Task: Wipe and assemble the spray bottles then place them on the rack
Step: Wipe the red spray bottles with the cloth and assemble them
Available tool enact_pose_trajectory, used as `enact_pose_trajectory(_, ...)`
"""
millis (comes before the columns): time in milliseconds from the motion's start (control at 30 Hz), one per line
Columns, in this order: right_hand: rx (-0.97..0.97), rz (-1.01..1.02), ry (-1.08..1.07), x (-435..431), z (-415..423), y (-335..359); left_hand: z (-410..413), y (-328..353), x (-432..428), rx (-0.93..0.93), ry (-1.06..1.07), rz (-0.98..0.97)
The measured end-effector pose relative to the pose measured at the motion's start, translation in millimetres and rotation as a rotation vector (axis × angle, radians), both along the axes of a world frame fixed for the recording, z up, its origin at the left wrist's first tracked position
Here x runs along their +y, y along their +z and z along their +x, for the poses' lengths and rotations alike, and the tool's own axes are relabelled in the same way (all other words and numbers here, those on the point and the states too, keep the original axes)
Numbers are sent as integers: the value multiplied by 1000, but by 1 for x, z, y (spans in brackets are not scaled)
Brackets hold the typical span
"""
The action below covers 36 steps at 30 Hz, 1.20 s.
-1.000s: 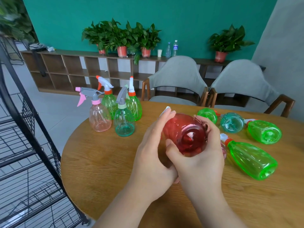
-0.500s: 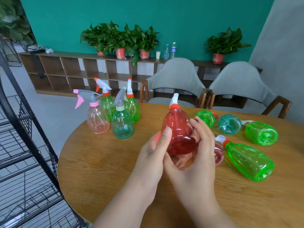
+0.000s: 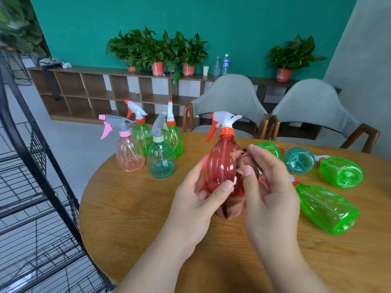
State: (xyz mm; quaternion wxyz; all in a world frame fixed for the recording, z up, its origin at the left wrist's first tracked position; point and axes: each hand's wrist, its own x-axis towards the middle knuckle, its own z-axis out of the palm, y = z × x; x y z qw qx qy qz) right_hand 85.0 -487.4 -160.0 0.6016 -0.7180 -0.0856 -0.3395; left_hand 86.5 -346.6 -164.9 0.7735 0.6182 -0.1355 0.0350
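Cloth [image 3: 230,210], the brown one, is pinched in the grip of the right hand [image 3: 273,187], thumb against fingers, and pressed on the right side of the red bottle [image 3: 222,163]. That bottle's upright over the middle of the counter [image 3: 137,208], white-and-orange trigger head on top. Left hand [image 3: 196,199] has its grip round the lower body, thumb across the front, fingers behind. The cloth's tail hangs under the bottle and looks to reach the wood. Pink bottle [image 3: 129,155], teal bottle [image 3: 160,161] and two green ones stand bunched at the far left. Green bottle [image 3: 325,208] lies on its side just right of the hands, with more lying behind it. Black wire rack [image 3: 31,166] stands left of the counter.
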Motion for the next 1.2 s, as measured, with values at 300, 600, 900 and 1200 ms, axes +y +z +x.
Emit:
enact_pose_trajectory(300,-61,69,-66,18,-20,-21,10,-6,5,-52,100,-25)
enact_pose_trajectory(600,-10,-49,-182,-14,4,12,4,-17,-3,-66,39,137)
enact_pose_trajectory(900,-101,-268,-92,0,-16,-3,6,-9,0,-99,152,47)
enact_pose_trajectory(1200,-196,-388,-133,-2,-10,2,8,-10,1,-116,237,140)
